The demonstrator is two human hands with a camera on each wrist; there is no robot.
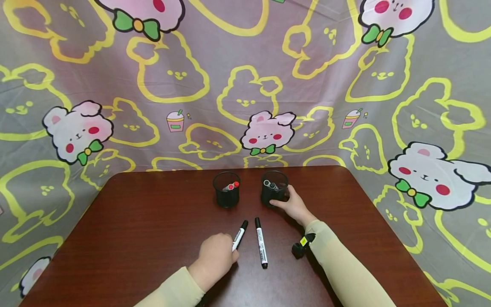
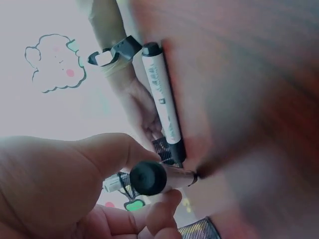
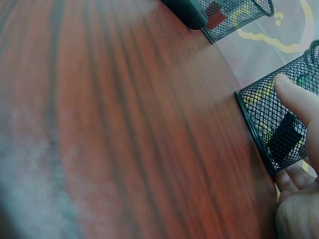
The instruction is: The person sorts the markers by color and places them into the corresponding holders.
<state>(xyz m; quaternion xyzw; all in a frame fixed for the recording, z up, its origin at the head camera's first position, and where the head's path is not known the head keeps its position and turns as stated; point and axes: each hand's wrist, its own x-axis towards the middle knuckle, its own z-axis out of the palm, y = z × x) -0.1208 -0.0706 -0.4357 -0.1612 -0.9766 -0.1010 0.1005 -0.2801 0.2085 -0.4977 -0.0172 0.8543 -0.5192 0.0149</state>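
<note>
My left hand (image 1: 216, 260) pinches a white marker (image 1: 240, 234) with black ends between thumb and fingers, above the table's front half. In the left wrist view, the marker's black end (image 2: 148, 178) faces the camera. To its right a second white marker (image 1: 261, 243) with black ends lies on the table. My right hand (image 1: 295, 207) holds the right black mesh pen cup (image 1: 273, 197), thumb on the near side and fingers round the other. Markers with dark and grey ends (image 1: 271, 185) lean inside that cup.
Left of the held cup stands another black mesh pen cup (image 1: 227, 198) with red-ended markers (image 1: 233, 186). Both cups are near the back edge of the brown wooden table (image 1: 153, 217). A patterned cloth (image 1: 203, 98) hangs behind and at the sides.
</note>
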